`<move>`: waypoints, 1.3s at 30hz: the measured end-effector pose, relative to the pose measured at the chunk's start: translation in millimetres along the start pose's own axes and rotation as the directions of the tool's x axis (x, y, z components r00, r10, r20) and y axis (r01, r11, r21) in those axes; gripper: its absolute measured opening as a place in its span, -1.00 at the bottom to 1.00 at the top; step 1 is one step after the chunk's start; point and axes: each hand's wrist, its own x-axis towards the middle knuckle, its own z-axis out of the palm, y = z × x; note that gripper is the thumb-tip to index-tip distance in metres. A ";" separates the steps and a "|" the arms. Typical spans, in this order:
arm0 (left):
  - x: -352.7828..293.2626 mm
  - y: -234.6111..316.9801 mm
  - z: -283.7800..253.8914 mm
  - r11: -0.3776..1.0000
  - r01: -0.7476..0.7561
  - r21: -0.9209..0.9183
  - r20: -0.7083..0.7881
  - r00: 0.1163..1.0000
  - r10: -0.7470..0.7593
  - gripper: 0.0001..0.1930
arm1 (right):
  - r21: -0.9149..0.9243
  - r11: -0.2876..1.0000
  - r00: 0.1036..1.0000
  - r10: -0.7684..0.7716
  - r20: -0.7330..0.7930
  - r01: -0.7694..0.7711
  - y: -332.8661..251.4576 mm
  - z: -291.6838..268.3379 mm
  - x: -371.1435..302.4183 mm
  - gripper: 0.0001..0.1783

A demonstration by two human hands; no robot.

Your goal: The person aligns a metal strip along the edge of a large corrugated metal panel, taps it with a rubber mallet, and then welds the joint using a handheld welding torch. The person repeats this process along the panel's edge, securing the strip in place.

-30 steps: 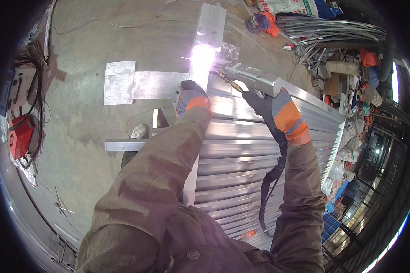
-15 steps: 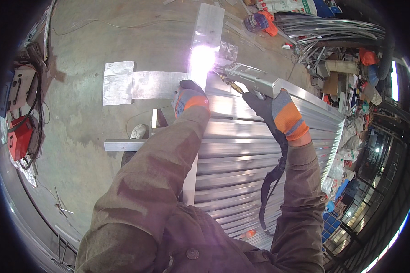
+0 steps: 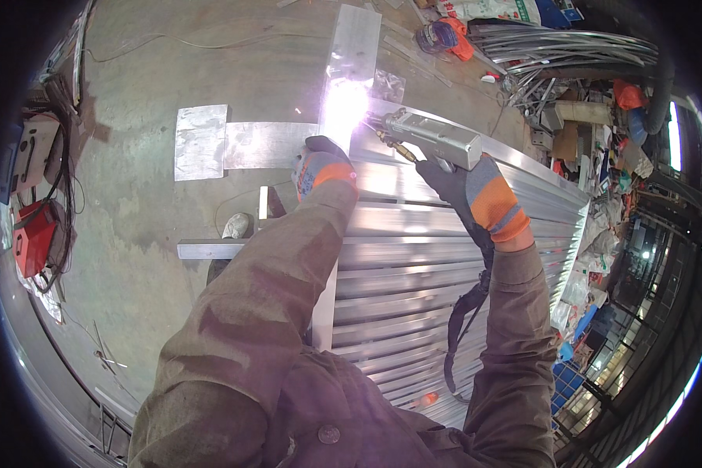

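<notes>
My right hand point(image 3: 487, 199), in a grey and orange work glove, is wrapped around the handle of a silver handheld welding gun point(image 3: 437, 134). Its nozzle points left at a brilliant white-violet glare on a flat aluminium bar point(image 3: 355, 39), and the glare hides the spot it meets. My left hand point(image 3: 325, 165), gloved alike, closes over the same bar just below the glare. From that bar, slatted aluminium panels point(image 3: 413, 257) spread toward the right. A black hose point(image 3: 464, 308) hangs from the gun across the slats.
A flat metal strip point(image 3: 265, 144) with a square plate point(image 3: 200, 142) juts left. Below it lies a square tube point(image 3: 209, 249) beside a shoe point(image 3: 236, 225). Red equipment point(image 3: 35, 238) with cables stands far left. Bent metal strips point(image 3: 569, 48) and clutter line the right side.
The view has shifted very slightly. Both hands and the gun keep almost the same position, and the glare still burns at the bar with a few sparks to its left.
</notes>
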 end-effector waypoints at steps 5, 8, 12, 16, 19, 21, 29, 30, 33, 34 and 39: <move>12.4 -3.8 18.4 0.999 -0.034 0.029 0.024 0.999 0.033 -0.76 | -0.036 0.999 0.999 0.042 0.002 -0.042 2.0 -1.0 -1.2 -0.69; 15.7 -5.9 19.9 0.997 -0.053 0.061 0.033 0.998 0.051 -0.76 | -0.045 0.998 0.999 0.053 -0.004 -0.053 0.0 -1.0 -2.9 -0.68; 11.9 -7.5 9.3 0.989 -0.075 0.130 0.027 0.997 0.072 -0.77 | -0.022 0.999 0.999 0.031 -0.024 -0.032 -2.0 -1.4 -4.9 -0.68; -2.1 -5.5 -15.9 0.996 -0.086 0.033 0.038 0.996 0.085 -0.76 | -0.081 0.996 0.999 -0.021 0.025 0.023 -1.4 -4.7 -4.6 -0.68; -19.4 3.2 -43.9 0.998 -0.024 -0.059 0.053 0.998 0.028 -0.75 | -0.230 0.968 0.993 -0.089 0.071 0.103 -2.2 -6.9 -5.7 -0.68; -33.0 14.4 -63.4 0.997 0.035 -0.066 0.072 0.997 -0.031 -0.68 | -0.069 0.996 0.997 0.063 0.042 -0.060 -5.3 -8.7 -9.7 -0.65; -49.1 26.1 -102.3 0.952 0.243 -0.185 -0.141 0.952 -0.271 -0.73 | 0.101 0.986 0.991 0.136 -0.011 -0.134 -25.7 -17.2 -17.2 -0.57; -48.2 25.0 -102.2 0.946 0.254 -0.199 -0.172 0.942 -0.289 -0.73 | 0.101 0.979 0.984 0.176 -0.001 -0.175 -26.8 -16.9 -16.8 -0.57; -47.4 24.5 -100.4 0.903 0.309 -0.297 -0.212 0.901 -0.378 -0.74 | 0.159 0.972 0.984 0.178 -0.007 -0.175 -25.9 -9.8 -13.5 -0.57; -47.2 24.9 -100.0 0.931 0.284 -0.230 -0.258 0.904 -0.340 -0.74 | 0.168 0.966 0.980 0.199 0.002 -0.196 -24.2 -6.6 -12.0 -0.57; -43.6 27.0 -93.3 0.898 0.299 -0.324 -0.388 0.824 -0.414 -0.70 | 0.189 0.971 0.988 0.155 -0.016 -0.149 -12.1 4.4 -4.3 -0.54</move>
